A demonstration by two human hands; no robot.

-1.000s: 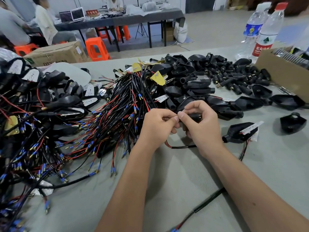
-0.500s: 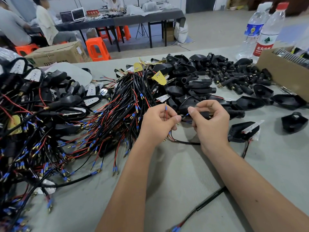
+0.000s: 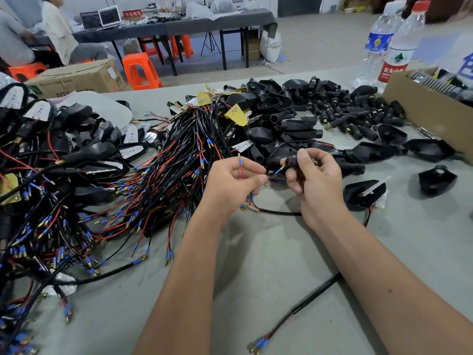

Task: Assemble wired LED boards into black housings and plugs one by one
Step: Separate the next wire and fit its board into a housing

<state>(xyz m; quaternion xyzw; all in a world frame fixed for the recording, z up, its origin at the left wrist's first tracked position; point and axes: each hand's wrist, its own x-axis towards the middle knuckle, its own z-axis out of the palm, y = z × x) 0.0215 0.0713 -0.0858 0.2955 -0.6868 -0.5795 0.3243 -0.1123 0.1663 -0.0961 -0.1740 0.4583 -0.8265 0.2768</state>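
You are at the threading step: your right hand (image 3: 316, 184) holds a small black plug (image 3: 291, 163) pinched between thumb and curled fingers (image 3: 294, 187), its open end turned toward your left hand (image 3: 231, 184). The left hand pinches the wire pair (image 3: 256, 179) between thumb and forefinger, and one blue-sleeved terminal (image 3: 279, 171) points at the plug's mouth, just short of it. A second terminal on a red lead (image 3: 240, 163) stands up above the left hand's fingers, clear of the plug. The same cable (image 3: 279, 213) loops down below the plug and runs under your right wrist.

By my reading, the next move calls for both terminals to be brought together and fed into the plug's bore, so you will likely need to fold the raised lead down beside the other one first. Keep the plug steady and let the left hand do the pushing.

To the right of the plug, on the grey desk (image 3: 281, 265), lies a black housing (image 3: 363, 194) with a white board in it. Left of the plug sprawls a heap of wired harnesses (image 3: 107, 190); beyond it, loose housings and plugs (image 3: 340, 111). Further right are a cardboard box (image 3: 430, 114) and two water bottles (image 3: 394, 42). Behind the desk, people sit at another table (image 3: 166, 26) among orange stools (image 3: 139, 70).
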